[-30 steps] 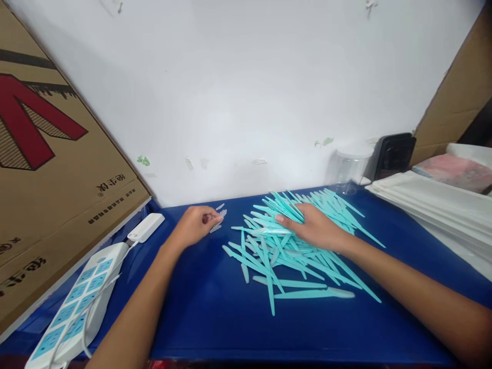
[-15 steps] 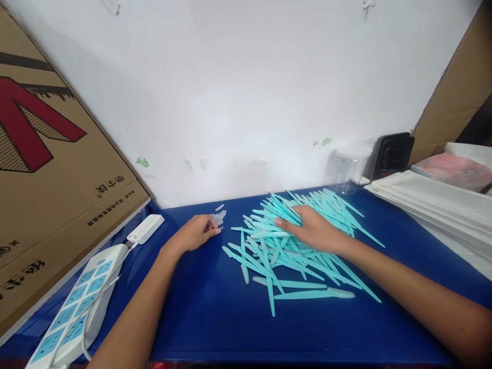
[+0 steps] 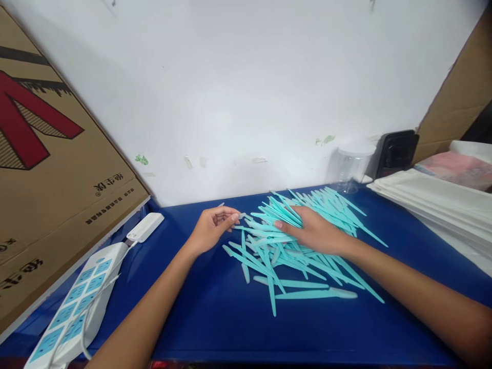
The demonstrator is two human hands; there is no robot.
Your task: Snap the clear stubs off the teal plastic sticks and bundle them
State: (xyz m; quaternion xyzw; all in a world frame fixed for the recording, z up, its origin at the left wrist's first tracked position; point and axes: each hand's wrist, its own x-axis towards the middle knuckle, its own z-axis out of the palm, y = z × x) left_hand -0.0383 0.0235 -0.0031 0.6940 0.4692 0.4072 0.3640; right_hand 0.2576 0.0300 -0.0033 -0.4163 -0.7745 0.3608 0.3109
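A bundle of teal eyebrow razors (image 3: 284,211) is gripped in my right hand (image 3: 313,229), thumb across the near side, tips fanned up and left. Beneath and around it lies a loose pile of the same razors (image 3: 307,284), several with pale translucent blade caps. At the pile's left edge, my left hand (image 3: 217,225) pinches a small translucent blade cap (image 3: 242,216) between thumb and fingers. Whether that cap sits on a razor I cannot tell. Loose clear caps behind the left hand are mostly hidden by it.
A blue table (image 3: 215,318) meets a white wall. On the left are a power strip (image 3: 77,307), a white adapter (image 3: 145,227) and a large cardboard box (image 3: 65,205). At the right stand a clear jar (image 3: 351,166), a black object (image 3: 396,154) and stacked white trays (image 3: 430,205).
My left hand has moved right, from beside the loose clear caps to the edge of the razor pile. My right hand keeps its bundle in nearly the same place.
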